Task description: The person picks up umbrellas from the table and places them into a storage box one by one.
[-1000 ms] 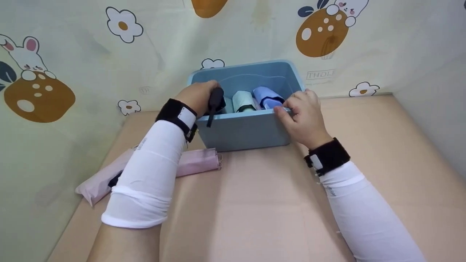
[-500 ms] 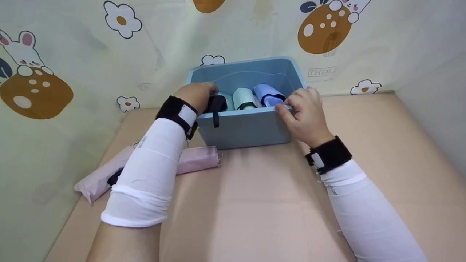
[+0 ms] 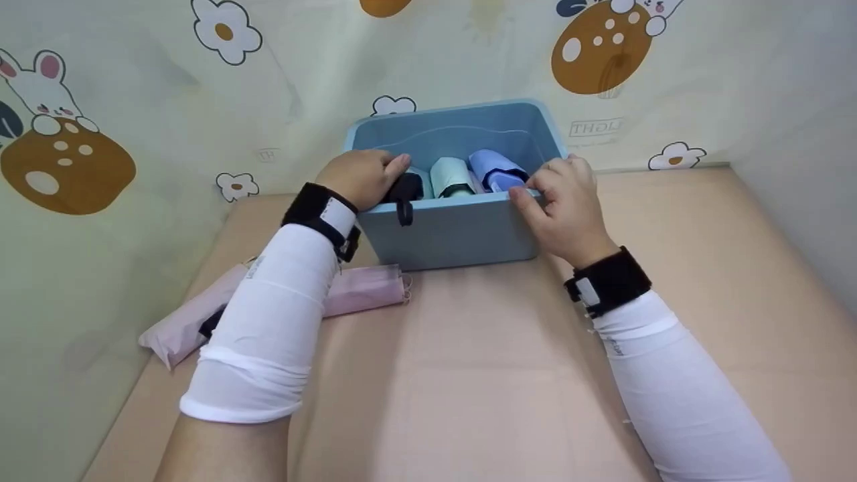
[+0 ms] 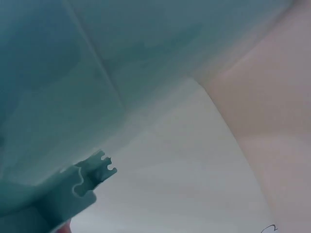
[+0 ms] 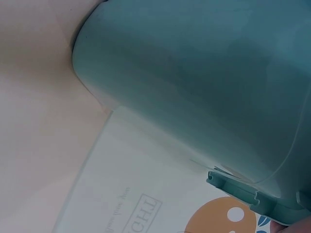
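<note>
A blue plastic storage bin [image 3: 462, 234] stands by the back wall. My left hand [image 3: 358, 177] lies over its left rim, thumb on the inner side; a fingertip [image 4: 64, 228] shows beneath the rim in the left wrist view. Beside that thumb, a black handle [image 3: 404, 189] with a strap, seemingly an umbrella's, hangs the strap over the front rim. My right hand [image 3: 562, 211] grips the front right corner, thumb on the front edge. A mint folded umbrella [image 3: 450, 175] and a blue folded umbrella [image 3: 494, 167] lie inside.
Left of the bin, a pink folded umbrella [image 3: 368, 290] lies on the peach-coloured tabletop [image 3: 482, 375]. A pale pink wrapped bundle [image 3: 191, 314] lies further left, partly behind my left forearm. A patterned cloth [image 3: 301, 80] covers the wall behind.
The black handle has sunk lower into the bin, and its strap now loops over the front rim. My left thumb has come away from it. The right hand keeps its hold.
</note>
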Available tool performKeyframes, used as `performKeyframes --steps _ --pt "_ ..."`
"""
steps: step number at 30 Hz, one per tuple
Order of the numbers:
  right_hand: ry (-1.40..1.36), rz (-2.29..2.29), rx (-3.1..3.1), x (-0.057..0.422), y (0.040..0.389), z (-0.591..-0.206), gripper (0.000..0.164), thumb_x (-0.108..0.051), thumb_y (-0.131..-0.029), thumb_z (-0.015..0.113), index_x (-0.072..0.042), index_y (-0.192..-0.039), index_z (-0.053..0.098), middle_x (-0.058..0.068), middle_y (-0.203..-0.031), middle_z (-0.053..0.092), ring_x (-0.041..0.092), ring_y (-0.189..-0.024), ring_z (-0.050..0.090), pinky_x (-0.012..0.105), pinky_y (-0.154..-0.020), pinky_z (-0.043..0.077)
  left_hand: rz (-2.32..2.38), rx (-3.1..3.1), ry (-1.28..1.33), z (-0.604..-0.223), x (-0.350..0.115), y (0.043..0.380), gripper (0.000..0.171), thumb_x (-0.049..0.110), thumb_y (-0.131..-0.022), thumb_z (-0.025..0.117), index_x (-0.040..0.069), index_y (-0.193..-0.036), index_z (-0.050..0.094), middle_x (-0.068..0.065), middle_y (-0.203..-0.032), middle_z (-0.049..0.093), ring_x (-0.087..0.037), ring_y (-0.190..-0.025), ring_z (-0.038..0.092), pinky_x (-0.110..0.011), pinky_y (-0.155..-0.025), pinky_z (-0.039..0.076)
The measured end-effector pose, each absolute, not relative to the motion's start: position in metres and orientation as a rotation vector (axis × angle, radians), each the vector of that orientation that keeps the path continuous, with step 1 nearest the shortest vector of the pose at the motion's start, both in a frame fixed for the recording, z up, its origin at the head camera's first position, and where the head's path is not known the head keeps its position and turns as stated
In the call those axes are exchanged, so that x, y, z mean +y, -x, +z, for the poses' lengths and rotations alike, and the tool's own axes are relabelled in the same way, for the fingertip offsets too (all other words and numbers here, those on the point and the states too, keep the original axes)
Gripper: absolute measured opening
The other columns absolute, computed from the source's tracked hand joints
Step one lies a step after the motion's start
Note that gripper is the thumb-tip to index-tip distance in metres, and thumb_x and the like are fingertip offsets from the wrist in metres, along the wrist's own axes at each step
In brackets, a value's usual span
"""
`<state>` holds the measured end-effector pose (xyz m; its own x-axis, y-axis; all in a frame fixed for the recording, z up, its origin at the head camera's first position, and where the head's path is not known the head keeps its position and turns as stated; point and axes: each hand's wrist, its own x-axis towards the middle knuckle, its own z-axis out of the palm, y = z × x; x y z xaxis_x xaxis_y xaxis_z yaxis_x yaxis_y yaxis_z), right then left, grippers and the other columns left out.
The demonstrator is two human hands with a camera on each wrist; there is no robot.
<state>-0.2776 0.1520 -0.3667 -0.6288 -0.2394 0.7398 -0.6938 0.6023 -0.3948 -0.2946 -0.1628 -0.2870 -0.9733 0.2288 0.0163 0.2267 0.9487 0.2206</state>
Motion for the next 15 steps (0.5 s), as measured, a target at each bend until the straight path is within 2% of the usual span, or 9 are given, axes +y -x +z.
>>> performKeyframes --steps 2,6,10,15 --pt "-0.735 0.911 -2.18 0.1524 0.2778 -0.3662 0.038 -0.033 -0.1 0.066 -0.001 -0.079 0.064 0.016 -0.084 0.06 0.04 -0.095 0.046 0.053 -0.093 0.033 0.38 3.06 -0.352 -0.286 -0.1633 0.294 0.074 0.065 -0.109 0.026 0.012 -0.147 0.061 -0.013 -0.151 0.061 -0.036 -0.144 0.054 -0.052 -0.121 0.038" --pt "-0.724 0.919 -2.199 0.1528 0.2767 -0.3651 0.038 -0.032 -0.101 0.064 -0.001 -0.079 0.064 0.016 -0.085 0.06 0.039 -0.097 0.046 0.052 -0.096 0.033 0.366 3.024 -0.341 -0.2844 -0.1622 0.2931 0.077 0.074 -0.101 0.041 0.013 -0.14 0.068 -0.01 -0.141 0.069 -0.032 -0.142 0.055 -0.05 -0.128 0.026" --pt "-0.709 0.933 -2.228 0.1522 0.275 -0.3639 0.037 -0.031 -0.102 0.063 -0.001 -0.08 0.065 0.016 -0.086 0.059 0.038 -0.099 0.046 0.053 -0.104 0.032 0.329 2.996 -0.343 -0.283 -0.1604 0.2933 0.063 0.064 -0.096 0.062 0.014 -0.132 0.074 -0.007 -0.13 0.075 -0.029 -0.14 0.057 -0.051 -0.133 0.007" --pt "-0.709 0.931 -2.235 0.1508 0.2742 -0.364 0.037 -0.031 -0.102 0.064 -0.001 -0.08 0.064 0.016 -0.086 0.059 0.038 -0.1 0.046 0.055 -0.11 0.031 0.335 2.967 -0.271 -0.2814 -0.1584 0.2924 0.048 0.046 -0.096 0.07 0.015 -0.131 0.075 -0.006 -0.132 0.074 -0.029 -0.145 0.053 -0.055 -0.132 0.0"
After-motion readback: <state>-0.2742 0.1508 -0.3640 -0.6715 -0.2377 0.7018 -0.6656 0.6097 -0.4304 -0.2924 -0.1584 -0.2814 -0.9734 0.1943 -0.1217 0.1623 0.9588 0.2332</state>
